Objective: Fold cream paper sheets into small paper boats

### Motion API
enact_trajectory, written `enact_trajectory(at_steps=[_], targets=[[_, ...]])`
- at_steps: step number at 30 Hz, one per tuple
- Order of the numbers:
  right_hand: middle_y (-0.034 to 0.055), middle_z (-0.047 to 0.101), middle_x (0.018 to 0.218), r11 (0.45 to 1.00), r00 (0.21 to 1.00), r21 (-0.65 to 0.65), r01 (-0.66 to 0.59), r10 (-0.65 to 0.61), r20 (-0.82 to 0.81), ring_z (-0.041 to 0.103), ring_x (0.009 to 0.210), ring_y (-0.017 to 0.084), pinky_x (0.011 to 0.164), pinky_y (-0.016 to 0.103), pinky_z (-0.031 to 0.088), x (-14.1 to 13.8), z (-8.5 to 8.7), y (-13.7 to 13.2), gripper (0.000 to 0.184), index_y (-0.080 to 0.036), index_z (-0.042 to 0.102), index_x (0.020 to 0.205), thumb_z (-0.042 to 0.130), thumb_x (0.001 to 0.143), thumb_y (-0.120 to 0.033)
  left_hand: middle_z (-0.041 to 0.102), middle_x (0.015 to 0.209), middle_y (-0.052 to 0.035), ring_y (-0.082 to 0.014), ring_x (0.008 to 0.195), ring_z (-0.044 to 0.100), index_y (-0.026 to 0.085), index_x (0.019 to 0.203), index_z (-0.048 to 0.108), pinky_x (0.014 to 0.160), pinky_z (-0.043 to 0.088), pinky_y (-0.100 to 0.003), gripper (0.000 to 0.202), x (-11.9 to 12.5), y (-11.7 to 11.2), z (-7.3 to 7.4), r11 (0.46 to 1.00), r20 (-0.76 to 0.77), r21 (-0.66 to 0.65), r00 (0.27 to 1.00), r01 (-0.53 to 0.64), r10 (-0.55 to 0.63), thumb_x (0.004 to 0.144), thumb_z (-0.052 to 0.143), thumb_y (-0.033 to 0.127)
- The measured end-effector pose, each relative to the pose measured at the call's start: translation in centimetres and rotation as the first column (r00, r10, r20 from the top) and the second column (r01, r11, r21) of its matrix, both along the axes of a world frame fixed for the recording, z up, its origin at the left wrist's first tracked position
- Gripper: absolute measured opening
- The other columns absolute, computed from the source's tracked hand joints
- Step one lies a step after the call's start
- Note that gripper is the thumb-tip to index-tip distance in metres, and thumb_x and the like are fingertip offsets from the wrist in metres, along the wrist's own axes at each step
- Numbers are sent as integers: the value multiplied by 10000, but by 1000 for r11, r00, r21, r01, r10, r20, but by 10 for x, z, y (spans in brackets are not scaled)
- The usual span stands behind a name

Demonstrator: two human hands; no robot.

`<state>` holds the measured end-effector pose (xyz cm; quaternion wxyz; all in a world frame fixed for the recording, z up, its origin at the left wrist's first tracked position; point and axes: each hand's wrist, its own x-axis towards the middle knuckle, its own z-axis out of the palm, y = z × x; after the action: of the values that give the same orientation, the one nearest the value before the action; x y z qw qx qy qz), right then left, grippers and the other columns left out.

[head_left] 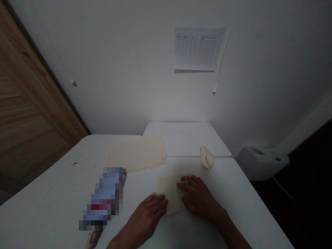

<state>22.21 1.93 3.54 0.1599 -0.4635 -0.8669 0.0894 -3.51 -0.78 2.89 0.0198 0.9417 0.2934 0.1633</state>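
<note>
A small cream piece of cloth [169, 193] lies on the white table below me, with a folded strip along its right side. My left hand [147, 214] rests on its lower left edge, the fingers lying flat and close together. My right hand [198, 197] presses the right-hand strip down, its fingers stretched out and slightly spread. Neither hand is wrapped around anything. Beyond my right hand stands a folded cream piece [207, 159], pointed at the top. To the far left lies a stack of larger cream cloth sheets [137, 152].
A pixelated bluish object [105, 197] lies left of my left hand, a pinkish strap-like end below it. White tabletops [181, 136] meet at a seam. Behind is a wall with a printed table sheet [198, 48]. A white container [261, 160] stands beyond the right edge.
</note>
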Motion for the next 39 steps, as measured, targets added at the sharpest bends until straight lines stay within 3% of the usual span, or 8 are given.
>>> enact_trajectory(at_steps=[4, 9, 15, 19, 23, 27, 33, 39], targets=[[57, 507, 1321, 1000, 1000, -25, -1, 2, 29, 455, 1175, 289, 996, 440, 348, 0, 1, 2, 596, -326, 512, 1299, 675, 728, -380, 680, 1139, -75, -234, 1126, 596, 204, 1175, 599, 972, 469, -412, 356, 1, -4, 6, 1000, 27, -13, 1000, 8, -8, 887, 443, 67], [44, 477, 1369, 997, 998, -63, -35, 38, 42, 431, 1217, 309, 997, 443, 349, 2, 2, 6, 731, -342, 500, 1320, 742, 642, -470, 661, 1172, -80, -229, 1101, 604, 213, 1165, 600, 994, 452, -431, 327, 5, -1, 21, 989, 52, -149, 999, 4, 4, 910, 423, 111], [48, 430, 1415, 985, 997, -162, -64, 68, 21, 399, 1262, 323, 1031, 454, 326, 7, 4, 11, 839, -326, 477, 1347, 784, 577, -453, 638, 1186, -86, -230, 1135, 561, 202, 1204, 556, 999, 443, -410, 384, -2, 11, 19, 964, 208, -266, 978, 26, 31, 833, 510, 114], [51, 415, 1429, 979, 998, -195, -61, 64, 13, 382, 1273, 332, 1044, 467, 315, 7, 4, 12, 865, -318, 479, 1343, 800, 548, -433, 646, 1162, -70, -218, 1163, 538, 202, 1030, 618, 1023, 413, -412, 346, -6, 15, 25, 951, 204, -307, 979, 48, 17, 781, 447, 35], [72, 401, 1437, 980, 999, -197, -33, 33, -2, 381, 1275, 323, 1045, 459, 311, 6, 3, 10, 882, -291, 456, 1353, 797, 550, -419, 666, 1091, -61, -212, 1119, 561, 205, 905, 638, 995, 424, -405, 266, -3, 15, 35, 947, 194, -317, 981, 56, 7, 829, 432, 55], [85, 435, 1379, 979, 996, -204, 2, -20, -85, 401, 1248, 282, 1044, 404, 313, 5, 2, 3, 776, -244, 508, 1271, 784, 555, -358, 659, 1106, -61, -214, 1131, 549, 200, 896, 633, 1001, 411, -407, 233, -2, 14, 35, 949, 166, -313, 986, 47, 6, 877, 429, 91], [38, 555, 1103, 962, 970, -265, 72, -129, -206, 510, 1046, 204, 944, 306, 375, 1, -1, -11, 385, -229, 596, 995, 695, 623, -245, 670, 1064, -73, -215, 1090, 570, 202, 900, 634, 980, 428, -396, 227, -3, 16, 31, 960, 195, -269, 981, 75, -22, 929, 416, 145], [35, 541, 1138, 962, 966, -229, 152, -193, -172, 475, 1073, 235, 948, 349, 337, -2, -4, -24, 432, -262, 598, 1038, 680, 614, -250, 677, 1007, -58, -209, 1031, 597, 211, 893, 637, 955, 444, -391, 218, -2, 19, 31, 956, 191, -282, 981, 85, -31, 935, 428, 164]])
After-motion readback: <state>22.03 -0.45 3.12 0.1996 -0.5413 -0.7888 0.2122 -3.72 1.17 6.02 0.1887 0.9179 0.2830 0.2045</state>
